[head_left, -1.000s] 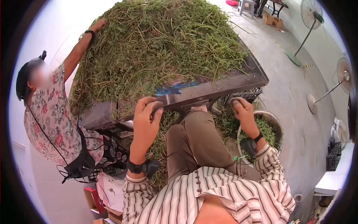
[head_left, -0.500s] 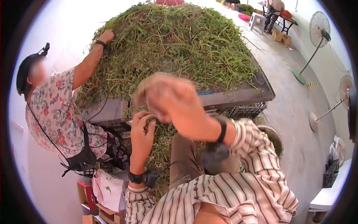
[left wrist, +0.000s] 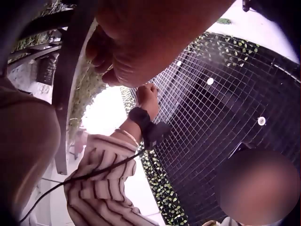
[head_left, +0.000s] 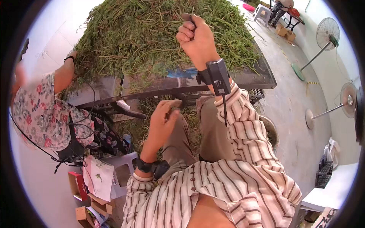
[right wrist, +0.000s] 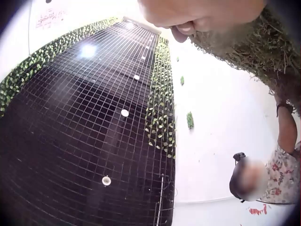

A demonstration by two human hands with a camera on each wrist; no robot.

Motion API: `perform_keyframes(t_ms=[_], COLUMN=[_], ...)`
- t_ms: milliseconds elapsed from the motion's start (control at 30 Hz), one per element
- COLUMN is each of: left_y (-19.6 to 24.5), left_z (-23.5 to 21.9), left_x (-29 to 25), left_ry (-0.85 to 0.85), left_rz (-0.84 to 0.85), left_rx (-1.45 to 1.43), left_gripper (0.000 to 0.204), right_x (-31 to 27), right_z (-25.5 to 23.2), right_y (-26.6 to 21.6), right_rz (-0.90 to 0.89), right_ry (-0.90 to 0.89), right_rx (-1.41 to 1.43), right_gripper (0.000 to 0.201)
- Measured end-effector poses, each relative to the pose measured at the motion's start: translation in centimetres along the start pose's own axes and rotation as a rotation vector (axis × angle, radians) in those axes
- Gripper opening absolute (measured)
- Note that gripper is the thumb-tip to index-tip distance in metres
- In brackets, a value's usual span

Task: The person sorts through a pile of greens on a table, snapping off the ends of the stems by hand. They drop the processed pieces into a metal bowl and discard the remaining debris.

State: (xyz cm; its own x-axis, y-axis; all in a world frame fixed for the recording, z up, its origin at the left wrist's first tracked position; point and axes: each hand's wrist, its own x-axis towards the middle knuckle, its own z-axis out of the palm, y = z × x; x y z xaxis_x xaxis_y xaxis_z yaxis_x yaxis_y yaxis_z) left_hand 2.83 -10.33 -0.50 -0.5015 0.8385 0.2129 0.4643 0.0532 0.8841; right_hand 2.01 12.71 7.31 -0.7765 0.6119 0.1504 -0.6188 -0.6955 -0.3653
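Pile of greens (head_left: 144,41) sits on the worktop (head_left: 255,79); right hand (head_left: 198,40)'s nearer, by the pile, fingers curled, can't tell on what. Left hand (head_left: 161,122)'s near the worktop's edge, fingers relaxed, seemingly empty.

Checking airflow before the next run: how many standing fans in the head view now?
2. The farther fan stands at upper right; the nearer fan stands below it, close to the right edge. Others could be hidden or out of frame.

Two round-caged pedestal fans (head_left: 326,32) stand on smooth grey floor (head_left: 287,129) beside a plain white wall (head_left: 342,62). Above me: dark ceiling (right wrist: 42,174), pale square grid (right wrist: 84,127), round white lights (right wrist: 124,113).
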Motion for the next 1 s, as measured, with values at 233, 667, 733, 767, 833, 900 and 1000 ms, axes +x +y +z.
perform_keyframes(t_ms=[233,667,733,767,833,900,1000], left_y=[-0.6,-3.8,-4.7,-4.8,-5.0,-5.2,-5.3], left_z=[3.2,1.2,0.3,0.0,-0.6,-1.1,-1.6], left_x=[-1.2,-2.9,-3.6,-3.9,-4.4,-5.1,-5.7], left_ry=[-0.213,-0.055,-0.069,-0.056,-0.074,-0.029,0.030], left_rz=[-0.042,0.040,-0.144,-0.140,-0.253,-0.174,-0.042], left_rx=[-0.081,-0.025,-0.039,-0.034,-0.039,0.026,0.119], left_gripper=[0.023,0.023,0.020,0.020,0.019,0.019,0.022], right_x=[0.7,-4.0,-4.8,-5.3,-6.6,-6.3,-2.8], right_z=[-2.1,0.6,-1.0,-1.7,-1.6,-1.6,-0.2], right_y=[1.4,8.0,9.8,10.5,11.3,12.1,10.1], right_rz=[-0.110,-0.254,-0.285,-0.286,-0.214,-0.452,-1.444], right_ry=[0.133,-0.049,-0.038,-0.052,-0.135,-0.160,-0.286], right_rx=[-0.146,-0.672,-0.892,-0.888,-0.870,-0.911,-1.561], right_gripper=[0.021,0.025,0.025,0.025,0.024,0.022,0.026])
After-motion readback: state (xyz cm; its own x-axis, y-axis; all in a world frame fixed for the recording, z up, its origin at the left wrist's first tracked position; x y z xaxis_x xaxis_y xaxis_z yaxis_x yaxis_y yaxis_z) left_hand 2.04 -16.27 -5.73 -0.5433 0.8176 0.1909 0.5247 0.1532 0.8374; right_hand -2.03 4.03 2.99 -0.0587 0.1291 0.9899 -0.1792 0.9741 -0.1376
